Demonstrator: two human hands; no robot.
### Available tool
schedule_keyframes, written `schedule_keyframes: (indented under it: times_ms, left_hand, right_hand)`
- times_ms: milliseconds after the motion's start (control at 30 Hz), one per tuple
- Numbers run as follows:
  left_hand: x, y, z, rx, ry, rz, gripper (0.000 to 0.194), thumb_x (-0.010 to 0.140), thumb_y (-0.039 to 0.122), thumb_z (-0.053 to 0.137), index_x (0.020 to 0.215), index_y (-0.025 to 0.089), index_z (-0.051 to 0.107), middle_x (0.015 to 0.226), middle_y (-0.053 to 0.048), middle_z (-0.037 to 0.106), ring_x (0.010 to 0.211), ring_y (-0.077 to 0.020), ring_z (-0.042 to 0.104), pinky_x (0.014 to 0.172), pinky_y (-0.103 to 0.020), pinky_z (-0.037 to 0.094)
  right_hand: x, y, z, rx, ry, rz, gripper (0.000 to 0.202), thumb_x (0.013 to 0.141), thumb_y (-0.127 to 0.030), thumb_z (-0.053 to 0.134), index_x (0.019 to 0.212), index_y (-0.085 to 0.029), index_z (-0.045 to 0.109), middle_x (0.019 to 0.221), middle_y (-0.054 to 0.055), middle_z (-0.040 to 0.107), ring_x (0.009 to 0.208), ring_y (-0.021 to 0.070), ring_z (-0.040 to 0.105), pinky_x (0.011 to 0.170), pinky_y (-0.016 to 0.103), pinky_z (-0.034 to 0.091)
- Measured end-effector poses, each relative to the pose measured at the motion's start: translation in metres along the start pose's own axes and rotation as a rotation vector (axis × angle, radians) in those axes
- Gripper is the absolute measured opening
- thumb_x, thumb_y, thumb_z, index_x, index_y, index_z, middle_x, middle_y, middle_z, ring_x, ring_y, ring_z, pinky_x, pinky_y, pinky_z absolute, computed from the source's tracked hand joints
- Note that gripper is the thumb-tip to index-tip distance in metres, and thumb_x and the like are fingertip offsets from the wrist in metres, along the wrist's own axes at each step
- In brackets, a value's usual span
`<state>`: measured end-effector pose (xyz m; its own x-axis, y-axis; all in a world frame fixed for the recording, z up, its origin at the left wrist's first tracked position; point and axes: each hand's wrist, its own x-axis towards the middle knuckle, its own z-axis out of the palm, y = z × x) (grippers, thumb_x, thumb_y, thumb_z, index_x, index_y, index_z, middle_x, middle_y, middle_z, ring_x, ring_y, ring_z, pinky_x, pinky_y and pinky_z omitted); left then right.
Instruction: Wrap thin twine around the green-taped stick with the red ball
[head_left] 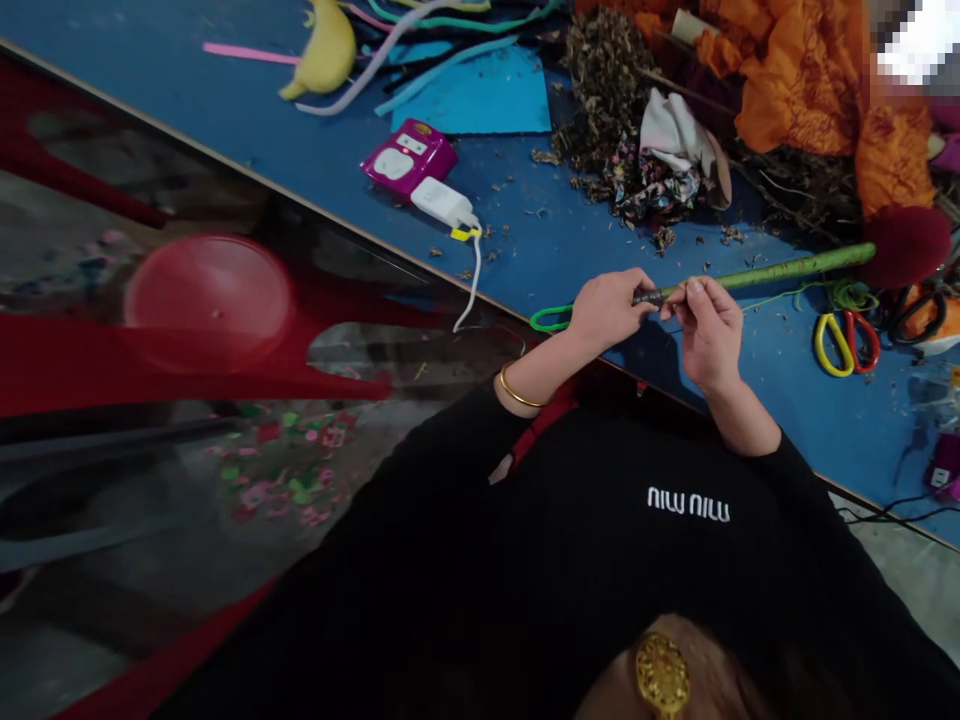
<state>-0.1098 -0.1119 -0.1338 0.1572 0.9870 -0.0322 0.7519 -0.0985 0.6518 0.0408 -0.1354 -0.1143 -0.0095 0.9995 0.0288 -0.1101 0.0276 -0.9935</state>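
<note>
A long green stick (795, 268) lies slantwise across my front at the table edge, its near end wrapped in something dark. Closed around that dark end are the fingers of my left hand (604, 312). My right hand (709, 325) pinches at the stick just beside it, thumb and fingertips together. Thin green thread runs from under the right hand to a loose green coil (851, 294); whether the fingertips also grip the thread is hidden. At its far end the stick meets a dark red rounded thing (911, 248). A bright green loop (551, 319) sticks out left of my left hand.
Scissors with yellow and red handles (834, 344) lie right of my hands. Farther back are dry plant bits (607, 70), crumpled orange cloth (802, 80) and a blue sheet (480, 95). A purple socket box (411, 160) holds a white charger (444, 203). A red stool (210, 300) stands left.
</note>
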Motion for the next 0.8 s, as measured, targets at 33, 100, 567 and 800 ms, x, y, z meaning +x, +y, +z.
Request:
schedule_keyframes:
  times_ms: [33, 100, 567, 800]
  left_hand:
    - [0.000, 0.000, -0.001, 0.006, 0.000, 0.009, 0.020, 0.091, 0.030, 0.071, 0.106, 0.022, 0.081, 0.100, -0.007, 0.084, 0.094, -0.0289, 0.076, 0.081, -0.037, 0.055]
    - [0.000, 0.000, -0.002, 0.023, 0.007, 0.016, 0.019, 0.090, 0.031, 0.072, 0.103, 0.021, 0.082, 0.096, -0.007, 0.083, 0.091, -0.0300, 0.076, 0.079, -0.037, 0.054]
    - [-0.007, -0.003, 0.008, 0.162, 0.063, 0.127, 0.034, 0.096, 0.026, 0.066, 0.126, 0.016, 0.078, 0.116, -0.015, 0.081, 0.111, -0.0343, 0.075, 0.089, -0.041, 0.056]
    - [-0.012, -0.014, 0.021, 0.245, 0.170, 0.221, 0.041, 0.099, 0.022, 0.057, 0.137, 0.013, 0.071, 0.106, -0.014, 0.080, 0.099, -0.0299, 0.074, 0.081, -0.037, 0.053]
  right_hand:
    - [0.004, -0.005, -0.001, -0.022, -0.038, -0.015, 0.042, 0.096, -0.059, 0.066, 0.074, -0.023, 0.061, 0.070, -0.002, 0.054, 0.067, 0.0103, 0.055, 0.072, 0.027, 0.052]
    - [0.014, -0.015, -0.002, -0.072, -0.112, -0.029, 0.041, 0.097, -0.054, 0.068, 0.072, -0.022, 0.062, 0.071, -0.002, 0.057, 0.071, 0.0103, 0.059, 0.079, 0.027, 0.055]
    - [0.081, 0.002, 0.021, -0.181, -0.158, 0.114, 0.037, 0.098, -0.047, 0.073, 0.073, -0.019, 0.067, 0.067, -0.002, 0.065, 0.067, 0.0083, 0.066, 0.075, 0.022, 0.057]
    - [0.096, 0.016, 0.018, -0.241, -0.132, 0.138, 0.037, 0.100, -0.038, 0.069, 0.069, -0.017, 0.064, 0.068, -0.002, 0.066, 0.062, 0.0071, 0.063, 0.064, 0.019, 0.053]
